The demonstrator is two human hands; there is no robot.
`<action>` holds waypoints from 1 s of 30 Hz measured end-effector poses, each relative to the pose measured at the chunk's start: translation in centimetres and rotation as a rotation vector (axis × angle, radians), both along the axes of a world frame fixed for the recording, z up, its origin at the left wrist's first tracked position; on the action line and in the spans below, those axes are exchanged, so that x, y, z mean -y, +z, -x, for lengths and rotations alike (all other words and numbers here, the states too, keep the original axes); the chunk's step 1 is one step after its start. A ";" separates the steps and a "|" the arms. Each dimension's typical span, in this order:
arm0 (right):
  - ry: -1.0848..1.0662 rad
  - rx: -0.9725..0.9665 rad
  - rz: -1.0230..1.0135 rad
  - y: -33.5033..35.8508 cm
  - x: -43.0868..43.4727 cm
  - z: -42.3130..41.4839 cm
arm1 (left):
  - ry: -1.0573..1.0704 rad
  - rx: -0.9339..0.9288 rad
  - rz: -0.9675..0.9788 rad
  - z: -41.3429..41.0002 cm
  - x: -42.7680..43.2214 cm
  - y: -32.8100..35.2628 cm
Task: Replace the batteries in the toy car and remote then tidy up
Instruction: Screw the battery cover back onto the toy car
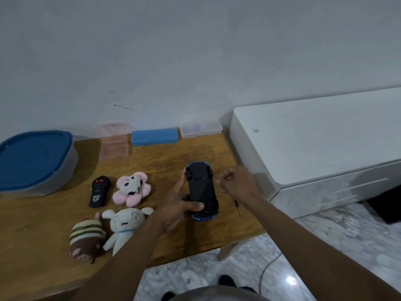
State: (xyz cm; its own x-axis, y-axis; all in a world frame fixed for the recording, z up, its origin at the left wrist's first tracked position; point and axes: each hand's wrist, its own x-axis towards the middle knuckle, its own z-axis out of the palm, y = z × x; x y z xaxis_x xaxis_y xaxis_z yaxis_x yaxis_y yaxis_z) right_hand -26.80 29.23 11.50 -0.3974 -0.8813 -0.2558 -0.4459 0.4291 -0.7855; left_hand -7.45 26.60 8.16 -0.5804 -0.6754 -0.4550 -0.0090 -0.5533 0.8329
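My left hand (176,205) grips a blue toy car (201,190), held upside down above the wooden table (152,164) so its black underside and wheels face up. My right hand (236,183) hovers just right of the car with its fingers curled in; whether something small is pinched in them I cannot tell. A small screwdriver (238,208) lies on the table by the right edge, partly hidden under my right wrist. The black remote (98,191) with two red buttons lies to the left of the car.
Three plush toys lie on the table: a pink one (132,190), a white one (122,227) and a striped brown one (86,238). A blue-lidded tub (34,161), a pink clear box (114,140), a blue case (155,136) and a clear case (201,129) line the back. A white cabinet (314,144) stands right.
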 end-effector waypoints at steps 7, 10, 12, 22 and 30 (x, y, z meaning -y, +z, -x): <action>0.006 -0.238 -0.199 -4.2 -1.0 3.4 | 0.036 0.008 -0.049 1.3 -1.2 -1.2; 0.022 -0.257 -0.244 -5.6 -1.4 3.7 | 0.025 0.007 -0.060 1.8 -1.6 -1.4; 0.043 -0.279 -0.252 -6.2 -1.3 3.7 | 0.026 0.010 -0.069 2.3 -1.7 -1.6; 0.125 -0.283 -0.311 -7.8 -0.7 5.0 | 0.052 0.005 -0.105 3.4 -1.7 -2.3; 0.080 -0.122 -0.151 -5.6 1.8 5.6 | 0.104 0.016 -0.082 3.6 -0.9 -1.1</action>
